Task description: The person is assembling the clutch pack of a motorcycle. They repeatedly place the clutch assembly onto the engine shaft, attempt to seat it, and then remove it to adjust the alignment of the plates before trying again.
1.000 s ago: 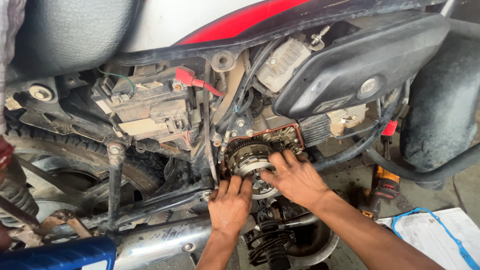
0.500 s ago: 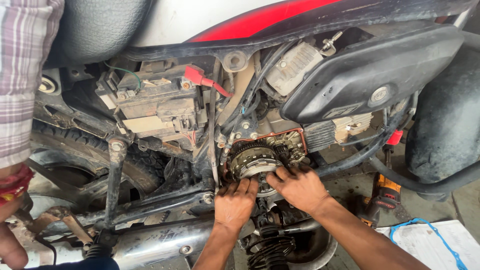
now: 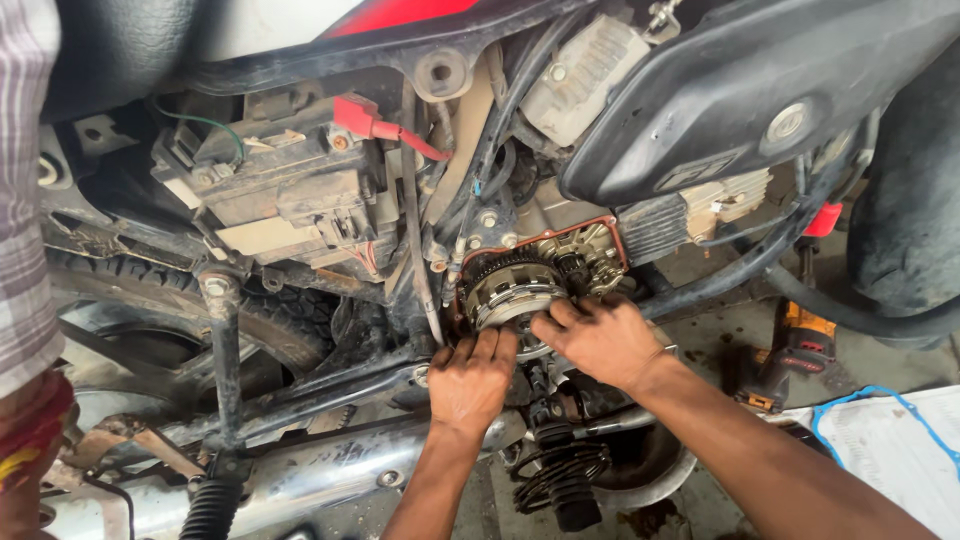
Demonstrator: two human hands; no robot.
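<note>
Both hands on the clutch assembly (image 3: 510,290), sitting in the open engine case with the red gasket rim (image 3: 545,232), just right of frame centre. Left hand (image 3: 472,378) at 6 o'clock of the clutch, fingers curled up against its lower edge, touching, not wrapped around anything. Right hand (image 3: 600,340) at 4 o'clock, fingertips pressed on the clutch face near the hub; partly closed, can't tell if it pinches a small part.

Around it: battery (image 3: 285,190) at 10 o'clock, with red terminal cap (image 3: 355,115) and red lead running toward the frame. Black side panel (image 3: 740,90) overhangs at 1–2 o'clock. Hoses and cables crowd the top of the case. Rear tyre (image 3: 250,310) at 9 o'clock, chrome exhaust pipe (image 3: 330,475) at 7 o'clock, black coil spring (image 3: 560,470) directly below the hands. Another person's checked sleeve (image 3: 25,200) at far left edge.

Bare concrete floor, oil-stained; an orange-black power tool (image 3: 795,345) lies on it at 4 o'clock, with a white sheet with blue edge (image 3: 890,440) beside it.
</note>
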